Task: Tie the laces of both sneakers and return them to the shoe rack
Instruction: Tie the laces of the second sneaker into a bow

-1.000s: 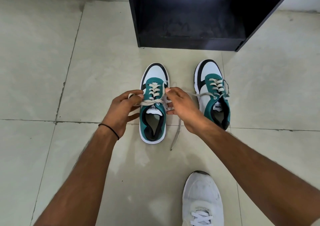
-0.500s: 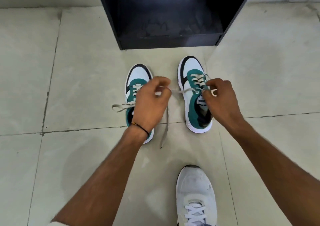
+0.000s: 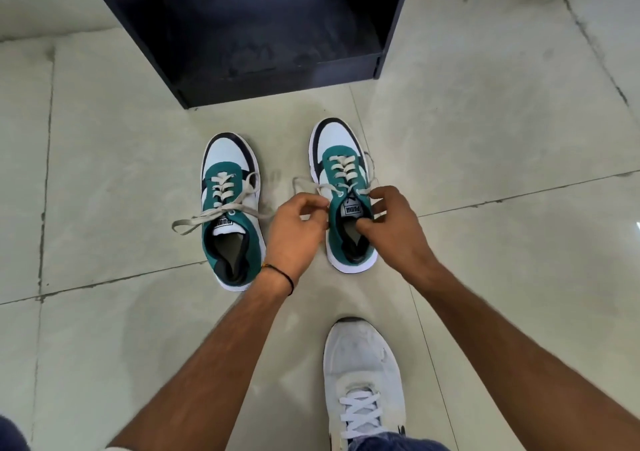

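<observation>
Beige lace ends [image 3: 304, 183], flat and woven: one pinched in the fingers [image 3: 313, 205] of the left hand [image 3: 294, 232], the other in the fingers [image 3: 377, 196] of the right hand [image 3: 394, 232]. Both hands are curled nearly closed, each on its own side of the tongue.

Right sneaker [image 3: 346, 187], teal, white and black: directly under both hands, standing on the floor [image 3: 104, 139], long axis running near to far, toe far, heel near. Its laces run out left and right from the top eyelets across that axis, so each hand is already at its own end; neither has to reach across. No knot is visible; crossing the two ends looks like the step in hand.

Left sneaker [image 3: 230, 208], same pattern: just left of the left hand, apart from it, parallel to its mate. Its lace [image 3: 214, 215] lies loosely crossed, ends trailing left and right onto the floor; it reads as not tied.

Shoe rack [image 3: 263, 35], black, open-fronted: far side of both toes, near them, not touching. The bottom shelf in view holds no shoes.

White shoe [image 3: 363, 381], worn on the person's foot: near side, right of centre, laced.
</observation>
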